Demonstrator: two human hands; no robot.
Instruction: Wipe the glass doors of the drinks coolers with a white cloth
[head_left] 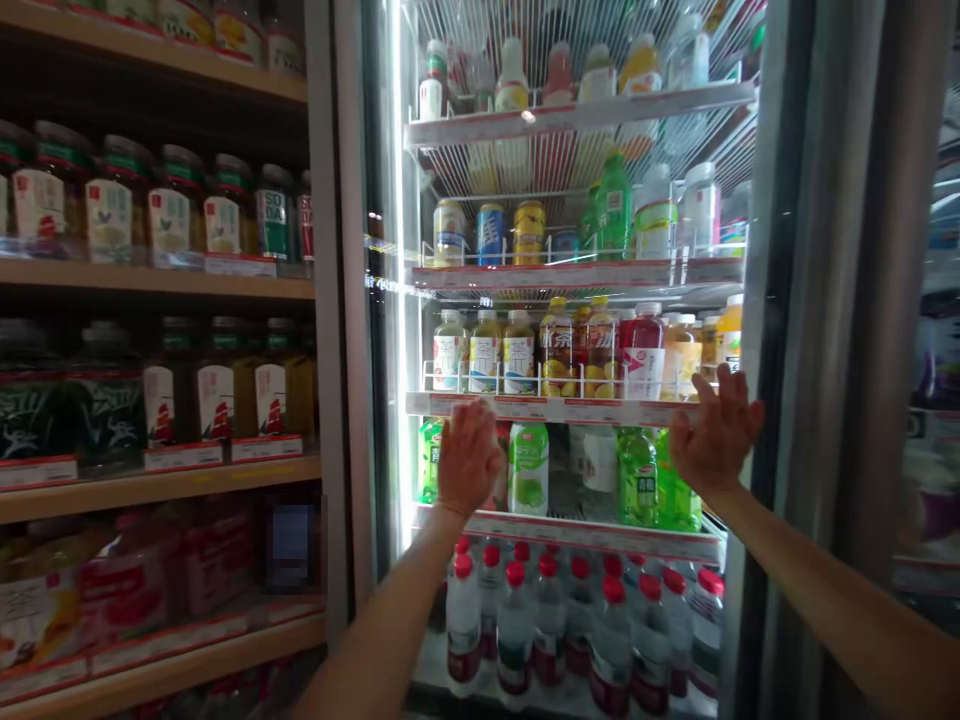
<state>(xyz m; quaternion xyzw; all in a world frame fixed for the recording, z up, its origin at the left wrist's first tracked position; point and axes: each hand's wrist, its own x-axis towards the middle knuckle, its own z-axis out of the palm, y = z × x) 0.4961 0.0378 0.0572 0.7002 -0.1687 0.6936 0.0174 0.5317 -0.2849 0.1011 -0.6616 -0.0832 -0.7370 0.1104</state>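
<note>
My left hand (471, 460) is raised in front of a lit drinks cooler, its fingers extended and slightly blurred, holding nothing. Close to it stand a green-and-white bottle (529, 470) and the price rail (551, 408) of a middle shelf. On the right, my right hand (716, 432) is up with fingers apart and nothing in it. It partly covers the rail's end, near an orange drink bottle (729, 330) and green bottles (637, 478). Whether either palm touches glass or a shelf, I cannot tell.
Water bottles with red caps (547, 610) crowd the cooler's bottom. Cans (490, 235) and a green bottle (615, 210) stand higher up. Wooden shelves (165, 485) with jars and bottles run along the left. A dark vertical frame (817, 300) borders the cooler's right side.
</note>
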